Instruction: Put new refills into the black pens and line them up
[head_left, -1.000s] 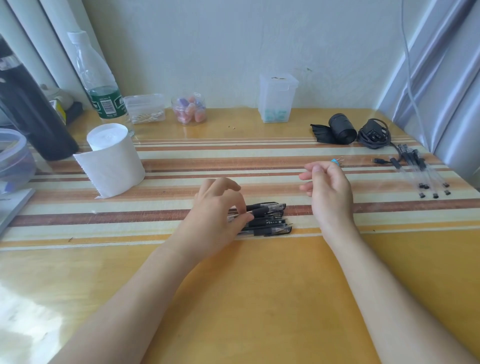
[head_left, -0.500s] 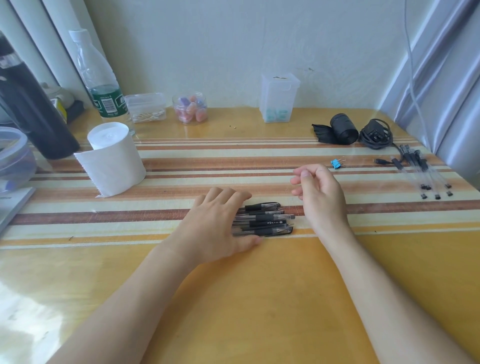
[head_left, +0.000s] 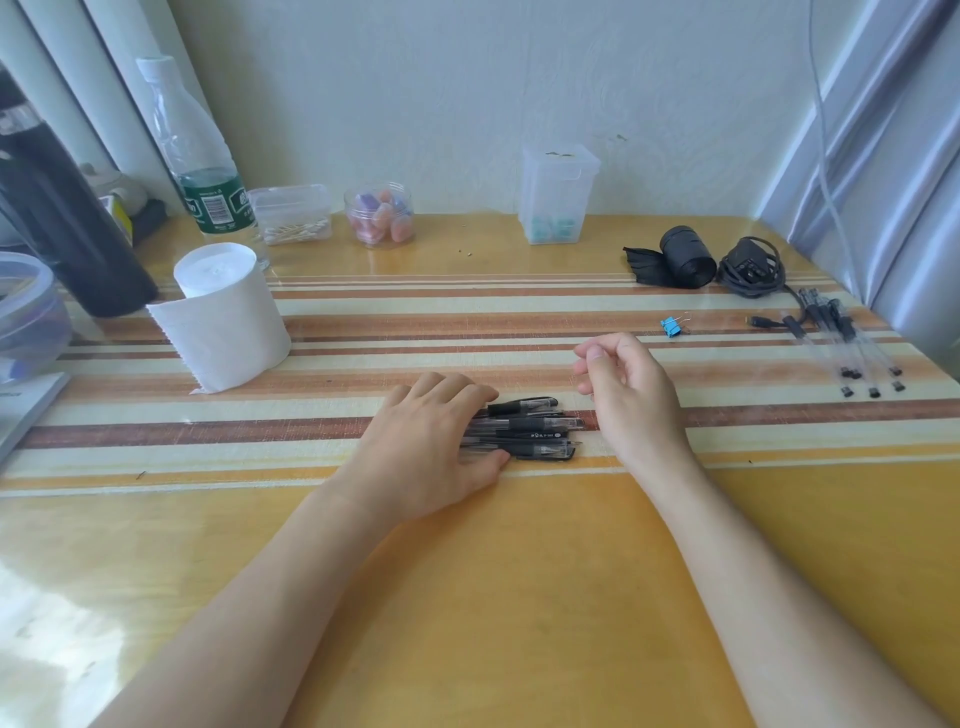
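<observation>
Pressing with straight fingers, our left hand (head_left: 426, 447) lies flat on the left end of the pens (head_left: 535, 431). They are a black bunch lying side by side on the striped middle of the table (head_left: 519, 597). Our right hand (head_left: 631, 400) is just right of the bunch, its fingers loosely curled and holding nothing. A water bottle (head_left: 192, 156) stands at the wall to the left, with a paper roll (head_left: 228, 322) in front of it. Far right sit a black bag roll (head_left: 680, 257) and a cable (head_left: 750, 267). Refills (head_left: 852, 343) lie just in front of these, well apart from the pens. A blue clip (head_left: 671, 326) lies between them and our right hand.
</observation>
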